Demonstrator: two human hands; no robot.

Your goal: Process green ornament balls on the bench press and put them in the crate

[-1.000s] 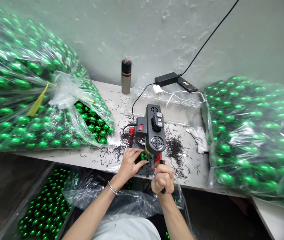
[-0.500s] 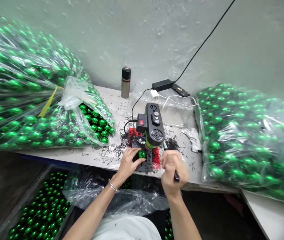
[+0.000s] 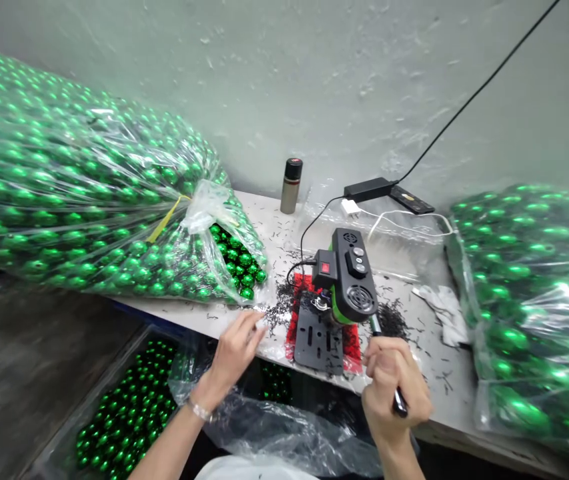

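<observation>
My right hand is wrapped round the black-ended lever handle of a small black bench machine with a red switch and round vents. Beneath the machine's head, its slotted black base plate lies bare on a red sheet. My left hand is off to the left of the plate, over the table's front edge, with fingers apart and nothing visible in them. Shiny green balls show through the torn opening of a big clear bag, just beyond that hand.
Another clear bag of green balls stands at right, by a white glove. Behind the machine are a bottle, a power adapter and cables. Black scraps litter the table. Below the edge is a container of green balls.
The green ball that my left hand held on the base plate is out of sight. That hand has moved left off the plate and opened; my right hand still grips the lever. The view has shifted left.
</observation>
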